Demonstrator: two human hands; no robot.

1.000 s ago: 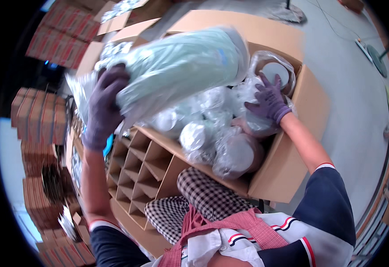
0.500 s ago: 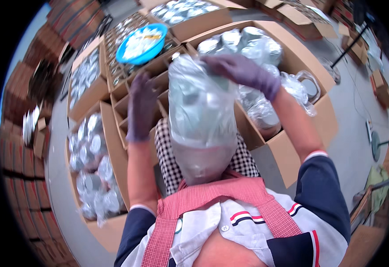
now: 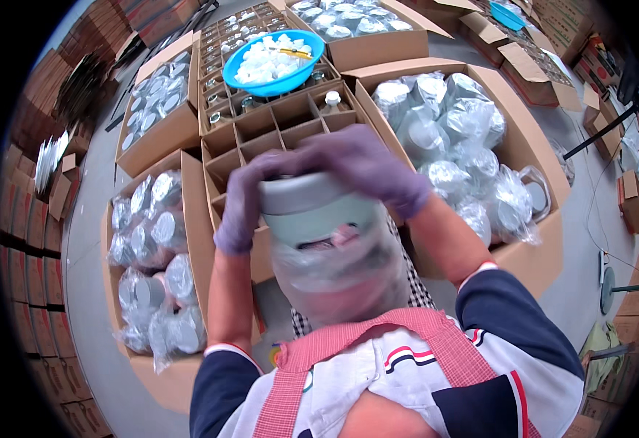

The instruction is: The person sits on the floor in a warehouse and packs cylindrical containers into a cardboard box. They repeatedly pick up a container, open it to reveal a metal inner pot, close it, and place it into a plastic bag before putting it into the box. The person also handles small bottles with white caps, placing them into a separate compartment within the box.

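Upright between my knees stands a large pale-green canister [image 3: 319, 232] with a grey rim or lid [image 3: 308, 195]. A clear plastic bag [image 3: 338, 281] is bunched around its lower part. Both my hands wear purple gloves and are somewhat blurred. My left hand [image 3: 245, 201] curves around the left side of the canister's top. Over the far right side of the top, my right hand [image 3: 370, 164] bends its fingers, which come close to the left hand's. The fingertips are partly hidden behind the rim.
Ahead, a divided carton [image 3: 217, 164] holds glass bottles, and a blue basin [image 3: 261, 89] of white caps sits on it. Open cartons of bagged canisters stand left [image 3: 197, 248] and right [image 3: 546, 241]. Stacked cartons [image 3: 35, 270] line the far left; a dark stand [image 3: 601, 131] is at right.
The bag, which covered the canister to its top, is now down around the lower part. Both hands have come together at the canister's top. The head view has shifted slightly.
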